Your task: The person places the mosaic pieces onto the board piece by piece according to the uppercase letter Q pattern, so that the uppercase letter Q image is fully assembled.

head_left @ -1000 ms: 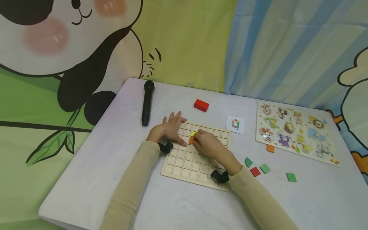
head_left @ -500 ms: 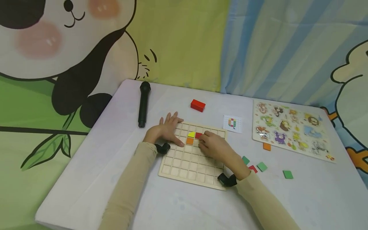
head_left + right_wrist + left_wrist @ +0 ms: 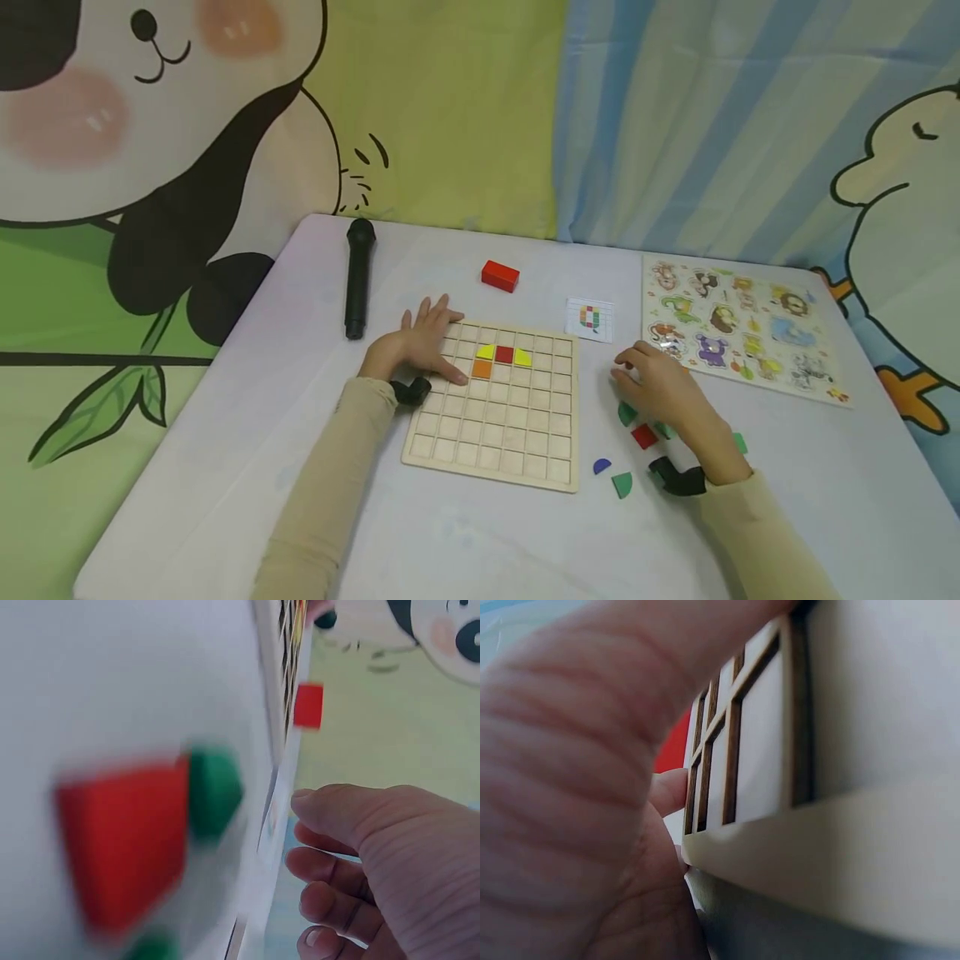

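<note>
With fingers spread, my left hand [image 3: 416,346] rests over the left edge of a wooden grid board [image 3: 491,433]; its thumb lies on the grid. In the left wrist view the thumb crosses close above the board's rim [image 3: 817,851]. On the board, a red square [image 3: 505,355] sits between two yellow pieces, and an orange square [image 3: 482,368] lies below the left yellow piece [image 3: 486,352]. My right hand [image 3: 663,387] hovers right of the board, fingers loosely bent and holding nothing. Beneath it lie a red square tile [image 3: 644,436] and a green quarter-round [image 3: 627,413].
A blue half-round [image 3: 602,467] and another green quarter-round [image 3: 622,485] lie nearer the front. A pattern card [image 3: 589,320], an animal puzzle board [image 3: 750,333], a red block [image 3: 500,276] and a black microphone [image 3: 360,279] stand about the back of the table.
My right hand has left the board and moved right, over the loose tiles. The red square and right yellow piece now show on the grid. My left hand stays on the board.
</note>
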Motion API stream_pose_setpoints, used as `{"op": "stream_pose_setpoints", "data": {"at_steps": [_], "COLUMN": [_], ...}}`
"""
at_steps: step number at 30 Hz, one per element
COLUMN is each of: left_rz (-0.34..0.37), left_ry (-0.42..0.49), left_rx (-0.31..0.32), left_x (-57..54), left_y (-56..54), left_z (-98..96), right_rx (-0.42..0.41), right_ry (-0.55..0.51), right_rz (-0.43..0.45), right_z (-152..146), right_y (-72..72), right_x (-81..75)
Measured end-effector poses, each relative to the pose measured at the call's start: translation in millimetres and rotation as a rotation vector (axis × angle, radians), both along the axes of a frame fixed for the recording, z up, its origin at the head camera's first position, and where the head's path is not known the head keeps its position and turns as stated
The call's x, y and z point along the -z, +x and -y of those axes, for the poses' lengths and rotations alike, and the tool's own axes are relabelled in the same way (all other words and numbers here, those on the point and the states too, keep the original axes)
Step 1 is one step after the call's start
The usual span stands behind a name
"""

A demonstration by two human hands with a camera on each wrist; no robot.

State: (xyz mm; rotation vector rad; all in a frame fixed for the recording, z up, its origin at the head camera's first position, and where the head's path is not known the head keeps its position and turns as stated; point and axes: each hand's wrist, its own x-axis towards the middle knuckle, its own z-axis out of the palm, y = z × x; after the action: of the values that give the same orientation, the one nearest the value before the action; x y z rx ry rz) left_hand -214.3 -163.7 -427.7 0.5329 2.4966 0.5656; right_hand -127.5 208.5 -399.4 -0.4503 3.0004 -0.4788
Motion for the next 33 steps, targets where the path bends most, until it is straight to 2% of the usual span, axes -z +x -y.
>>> {"op": "stream_pose_setpoints", "data": {"at_steps": [4, 7, 12, 18, 26, 33], "left_rz": [0.003, 0.002, 0.003, 0.007, 0.000, 0.000], "left_ry": [-0.004, -0.003, 0.002, 0.030, 0.007, 0.004], "left_rx": [0.002, 0.003, -0.009, -0.009, -0.015, -0.006], "left_x": [-0.2, 0.0, -0.3, 1.1, 4.1, 1.6], "left_y": [2.3, 3.6, 4.6, 3.6, 0.1, -0.7], "left_z": [3.0, 4.9, 7.8, 7.0, 3.9, 1.5], "right_rx": [0.139, 0.183, 0.188, 0.201, 0.202, 0.210], "right_ry": [0.038, 0.074, 0.076, 0.046, 0.008, 0.018], "right_rz": [0.095, 0.100, 0.075, 0.138, 0.213, 0.215], "right_z": [-35, -54, -65, -69, -74, -72], "right_y": [2.2, 3.5, 4.2, 6.3, 9.1, 10.8], "right_x": [3.6, 8.8, 13.6, 10.9, 5.1, 1.5]}}
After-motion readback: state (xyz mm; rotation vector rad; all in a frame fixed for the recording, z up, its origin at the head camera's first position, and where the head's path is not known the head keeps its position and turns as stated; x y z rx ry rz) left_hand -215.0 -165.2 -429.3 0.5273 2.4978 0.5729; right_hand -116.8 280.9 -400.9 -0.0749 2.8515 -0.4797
